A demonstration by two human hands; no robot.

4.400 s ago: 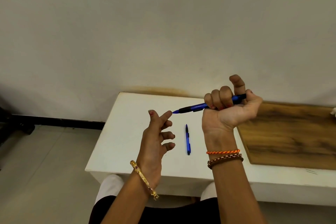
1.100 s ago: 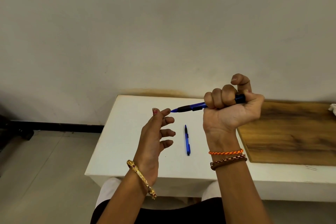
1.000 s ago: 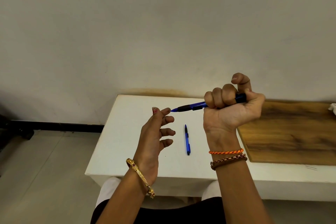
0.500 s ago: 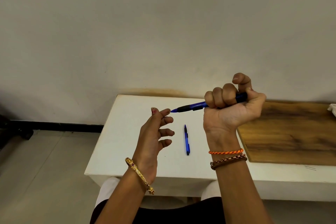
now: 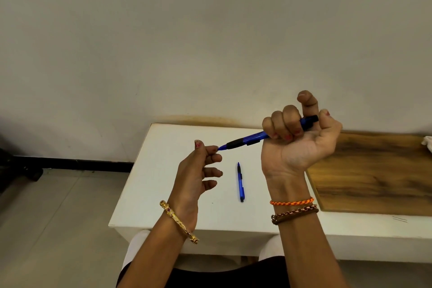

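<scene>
Above the middle of the white rectangular table [image 5: 163,182], we hold a blue plastic pen with a black grip [image 5: 254,137] in our right hand [image 5: 297,147]. Three fingers are curled tight round its barrel, and the thumb sits at the button end. Its long axis slants slightly down from right to left, with the tip pointing left at our left hand [image 5: 194,177]. That hand's fingers are loosely bent, apart and holding nothing. The tip sits at the forefinger, and we cannot tell whether it touches. Between our wrists a second blue pen [image 5: 240,182] lies on the table, tip toward the far wall. A brown wooden board [image 5: 374,175] lies to its right.
</scene>
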